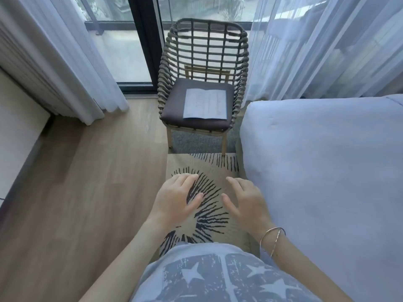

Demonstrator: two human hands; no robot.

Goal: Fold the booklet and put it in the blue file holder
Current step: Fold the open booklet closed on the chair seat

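Note:
A white booklet (205, 103) lies open and flat on the dark seat cushion of a woven chair (172, 68) straight ahead by the window. My left hand (176, 198) and my right hand (245, 201) hover side by side over the patterned rug, well short of the chair. Both hands hold nothing and their fingers are spread. A thin bangle circles my right wrist. No blue file holder shows in this view.
A bed with a pale blue cover (327, 171) fills the right side, close to the chair. Sheer curtains (87, 73) hang at left and right of a glass door. A beige rug with black lines (209, 171) lies on the wooden floor (87, 182).

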